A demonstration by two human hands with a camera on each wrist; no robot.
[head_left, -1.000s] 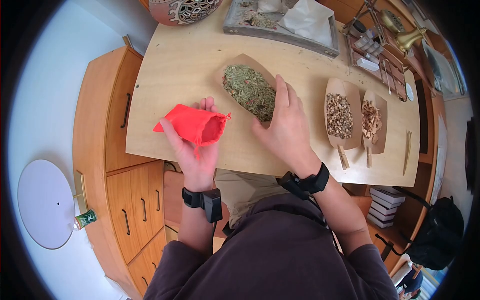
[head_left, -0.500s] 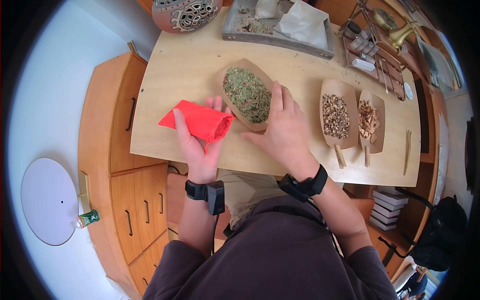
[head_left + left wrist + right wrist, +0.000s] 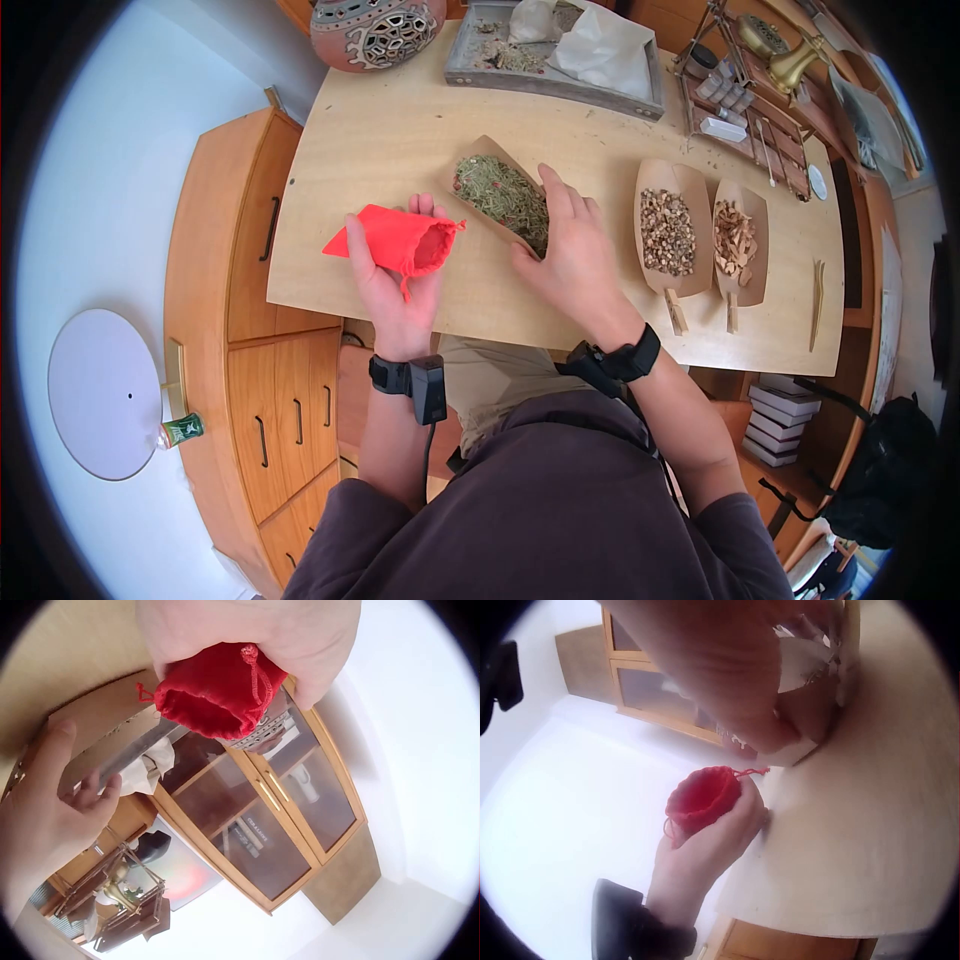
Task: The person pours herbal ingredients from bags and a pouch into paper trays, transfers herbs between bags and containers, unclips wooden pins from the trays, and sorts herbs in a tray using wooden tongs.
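Observation:
A red drawstring pouch [image 3: 392,239] lies across the palm of my left hand [image 3: 397,300], held between thumb and fingers, its mouth open and facing right. My right hand [image 3: 575,255] grips the near right end of a brown paper tray [image 3: 487,146] filled with dried green herbs [image 3: 498,190], thumb on one side and fingers on the other. In the left wrist view the mouth of the pouch [image 3: 214,690] shows round and open. From the right wrist view, my right hand [image 3: 727,675] is around the tray's end [image 3: 802,712], just above the pouch [image 3: 705,796].
Two paper trays with brown pieces [image 3: 668,232] and wood-like chips [image 3: 735,240] stand to the right, each with a wooden clip. Farther right lies a thin stick [image 3: 817,305]. A grey wooden tray [image 3: 555,88], patterned pot [image 3: 378,35] and rack [image 3: 745,125] stand at the back.
The herb tray has turned and shifted slightly right with my right hand at its end. My left hand still holds the pouch, nearly in place.

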